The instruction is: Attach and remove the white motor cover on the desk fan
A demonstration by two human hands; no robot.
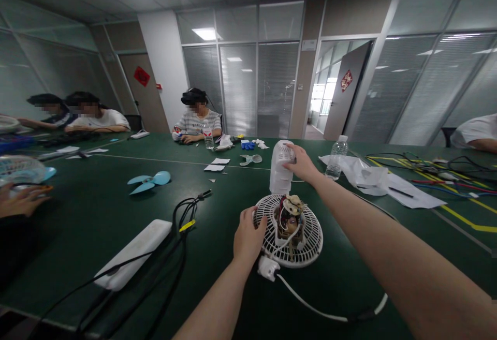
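A round white fan grille (pixel 315 236) lies on the green table with a motor (pixel 292 221) and its wires exposed on top. My left hand (pixel 248 234) grips the grille's left rim, thumb over the edge. Just beyond it stands a tall white plastic housing (pixel 280 172) with slots near its top. My right hand (pixel 301 163) is closed around the upper right side of this housing. A white plug-like block (pixel 267 267) on a white cord (pixel 310 306) sits at the near side of the grille.
To the left are a white power strip (pixel 134 254), black cables (pixel 184 226) and blue fan blades (pixel 149 181). A water bottle (pixel 337 159), white plastic sheet (pixel 359 172) and paper with a pen (pixel 400 192) lie right. Several people sit around; another person's hand (pixel 21 200) is far left.
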